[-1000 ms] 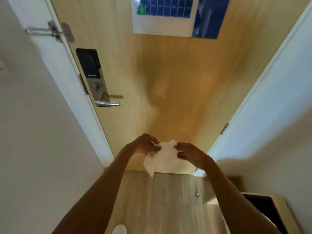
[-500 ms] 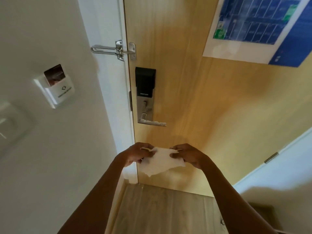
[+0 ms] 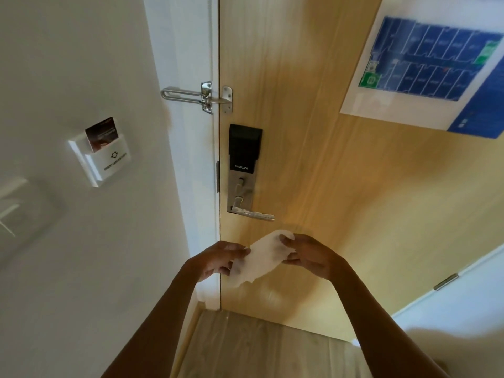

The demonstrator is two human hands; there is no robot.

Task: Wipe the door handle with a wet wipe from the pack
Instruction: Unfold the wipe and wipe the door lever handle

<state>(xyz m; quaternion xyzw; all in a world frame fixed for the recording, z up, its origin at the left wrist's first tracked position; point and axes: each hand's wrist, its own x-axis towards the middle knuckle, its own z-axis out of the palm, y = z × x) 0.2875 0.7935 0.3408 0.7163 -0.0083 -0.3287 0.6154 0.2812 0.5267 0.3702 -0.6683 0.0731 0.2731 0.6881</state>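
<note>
A silver lever door handle (image 3: 255, 213) juts right from a smart lock plate (image 3: 242, 170) on the wooden door (image 3: 313, 159). Just below it I hold a white wet wipe (image 3: 259, 259) stretched between both hands. My left hand (image 3: 218, 259) pinches its lower left edge. My right hand (image 3: 308, 255) pinches its upper right corner, a short way under the handle's tip. The wipe does not touch the handle. No pack is in view.
A metal swing-bar guard (image 3: 196, 95) bridges the white frame and door above the lock. A key-card holder (image 3: 101, 151) sits on the left wall. A blue floor-plan poster (image 3: 425, 66) hangs at upper right. Wood flooring (image 3: 259, 347) lies below.
The view has swung left and closer to the door, so the handle now sits centre. Both hands have risen with the wipe toward the handle, the right end higher.
</note>
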